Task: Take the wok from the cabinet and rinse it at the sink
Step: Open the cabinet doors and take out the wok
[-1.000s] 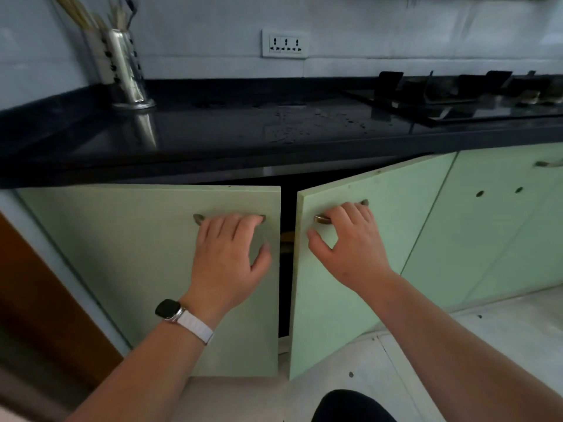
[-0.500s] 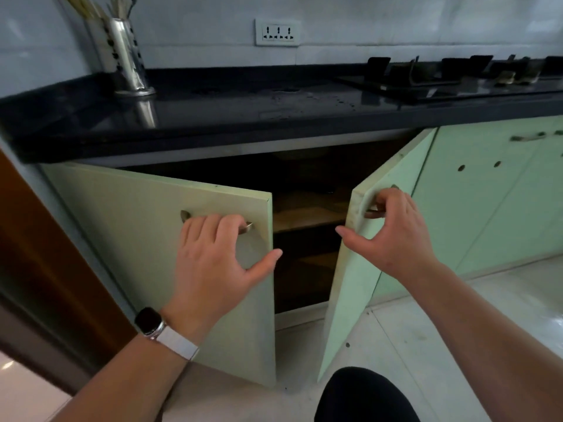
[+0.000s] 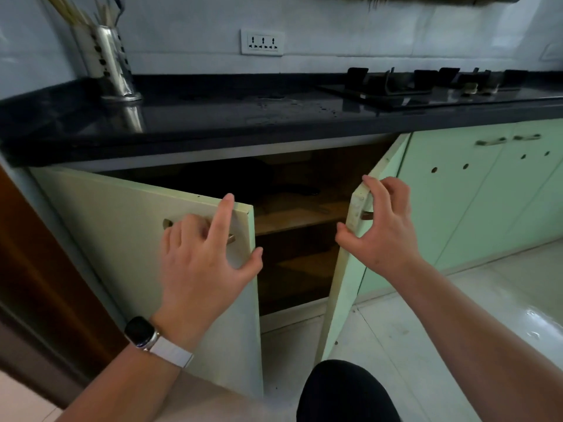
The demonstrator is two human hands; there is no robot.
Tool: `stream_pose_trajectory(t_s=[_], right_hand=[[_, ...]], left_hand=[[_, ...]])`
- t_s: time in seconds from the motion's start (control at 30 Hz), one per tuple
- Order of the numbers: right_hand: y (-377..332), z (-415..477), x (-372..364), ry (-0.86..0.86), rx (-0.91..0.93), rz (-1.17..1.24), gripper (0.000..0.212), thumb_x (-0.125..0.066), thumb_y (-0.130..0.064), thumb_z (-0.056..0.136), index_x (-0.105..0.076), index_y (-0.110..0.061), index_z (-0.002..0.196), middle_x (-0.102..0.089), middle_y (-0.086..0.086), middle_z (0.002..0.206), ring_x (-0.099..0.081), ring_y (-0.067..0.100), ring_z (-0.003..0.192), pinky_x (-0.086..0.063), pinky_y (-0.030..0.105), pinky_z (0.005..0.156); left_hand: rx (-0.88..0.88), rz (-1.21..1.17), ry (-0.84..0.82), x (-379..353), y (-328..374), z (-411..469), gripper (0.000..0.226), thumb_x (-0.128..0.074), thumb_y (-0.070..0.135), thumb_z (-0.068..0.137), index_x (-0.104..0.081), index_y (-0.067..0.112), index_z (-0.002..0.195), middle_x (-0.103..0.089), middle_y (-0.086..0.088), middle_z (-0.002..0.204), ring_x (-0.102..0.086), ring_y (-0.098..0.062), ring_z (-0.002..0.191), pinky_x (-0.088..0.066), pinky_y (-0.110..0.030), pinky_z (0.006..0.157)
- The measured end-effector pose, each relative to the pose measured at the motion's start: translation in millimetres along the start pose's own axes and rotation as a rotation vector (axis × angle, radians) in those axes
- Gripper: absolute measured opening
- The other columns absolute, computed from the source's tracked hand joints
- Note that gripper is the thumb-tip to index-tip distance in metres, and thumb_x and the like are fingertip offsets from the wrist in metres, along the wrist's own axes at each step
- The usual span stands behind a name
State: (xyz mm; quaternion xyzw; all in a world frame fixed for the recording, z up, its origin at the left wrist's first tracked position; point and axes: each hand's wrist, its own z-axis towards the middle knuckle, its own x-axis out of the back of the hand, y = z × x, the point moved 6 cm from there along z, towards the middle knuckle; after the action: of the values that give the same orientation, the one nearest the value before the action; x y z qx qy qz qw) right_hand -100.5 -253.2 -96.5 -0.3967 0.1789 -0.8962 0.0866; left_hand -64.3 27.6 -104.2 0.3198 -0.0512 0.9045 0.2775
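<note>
Both pale green doors of the cabinet (image 3: 298,214) under the black counter stand open. On its upper wooden shelf lies a dark pan-like shape, apparently the wok (image 3: 274,182), with a dark handle pointing right; most of it is lost in shadow. My left hand (image 3: 207,263) hovers at the left door (image 3: 122,239), fingers spread over its metal handle, index finger raised at the door's top edge. My right hand (image 3: 380,226) curves loosely around the free edge of the right door (image 3: 344,284), fingers apart, its handle showing uncovered between thumb and fingers.
A metal utensil holder (image 3: 112,65) stands at the counter's (image 3: 213,123) back left. A gas hob (image 3: 426,86) sits at the right, above shut cabinet doors (image 3: 475,202). A brown door frame (image 3: 36,269) borders the left. My dark knee (image 3: 344,394) is low in front.
Both doors have swung wider open, exposing the shelves and the dark wok. My fingers have loosened from both handles, and my right hand has shifted onto the door's edge.
</note>
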Motion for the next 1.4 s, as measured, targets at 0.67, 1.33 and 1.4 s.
stream_pose_trajectory(t_s=[0.67, 1.33, 1.4], right_hand=[[130, -58, 149, 0.292, -0.150, -0.426, 0.052, -0.063, -0.022, 0.081, -0.054, 0.000, 0.127, -0.050, 0.021, 0.144, -0.045, 0.042, 0.130, -0.042, 0.058, 0.104], [130, -49, 100, -0.021, -0.206, -0.696, 0.073, -0.046, -0.045, 0.092, -0.028, -0.013, 0.156, -0.018, 0.015, 0.167, -0.012, 0.034, 0.154, -0.007, 0.056, 0.122], [106, -42, 79, -0.055, -0.151, -0.665, 0.070, -0.049, -0.046, 0.095, -0.030, -0.013, 0.154, -0.023, 0.016, 0.165, -0.016, 0.035, 0.153, -0.009, 0.056, 0.122]], left_hand=[[-0.101, -0.045, 0.143, -21, 23, 26, 0.065, -0.060, 0.033, 0.078, -0.049, 0.003, 0.134, -0.045, -0.030, 0.133, -0.035, -0.046, 0.128, -0.031, -0.064, 0.106], [-0.073, 0.018, 0.076, -31, 25, 33, 0.070, -0.064, 0.035, 0.075, -0.048, 0.006, 0.136, -0.043, -0.028, 0.134, -0.037, -0.050, 0.127, -0.032, -0.064, 0.107], [-0.072, 0.020, 0.076, -29, 24, 31, 0.070, -0.065, 0.036, 0.074, -0.047, 0.007, 0.136, -0.044, -0.028, 0.133, -0.038, -0.049, 0.126, -0.033, -0.064, 0.106]])
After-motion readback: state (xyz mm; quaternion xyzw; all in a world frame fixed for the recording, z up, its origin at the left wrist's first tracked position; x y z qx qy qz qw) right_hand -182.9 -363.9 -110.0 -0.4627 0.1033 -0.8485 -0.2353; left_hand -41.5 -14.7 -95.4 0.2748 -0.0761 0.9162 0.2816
